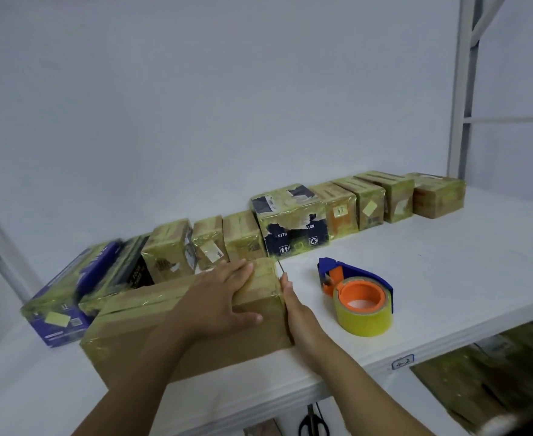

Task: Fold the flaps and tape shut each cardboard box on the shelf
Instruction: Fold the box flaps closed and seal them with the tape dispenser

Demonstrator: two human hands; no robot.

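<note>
A brown cardboard box (pixel 152 328) lies near the front of the white shelf (pixel 447 278), its top flaps down and crossed by strips of yellowish tape. My left hand (pixel 224 297) rests flat on the box's top right end, fingers straight and thumb along the front edge. My right hand (pixel 293 309) presses flat against the box's right side, fingers straight. A blue and orange tape dispenser (pixel 358 294) with a roll of yellow tape sits on the shelf just right of my right hand, untouched.
A row of several taped boxes (pixel 293 221) lines the back of the shelf from a blue one (pixel 67 297) at the left to a brown one (pixel 438 195) at the right. A shelf post (pixel 463 89) stands at the right. Scissors (pixel 312 420) hang below the front edge.
</note>
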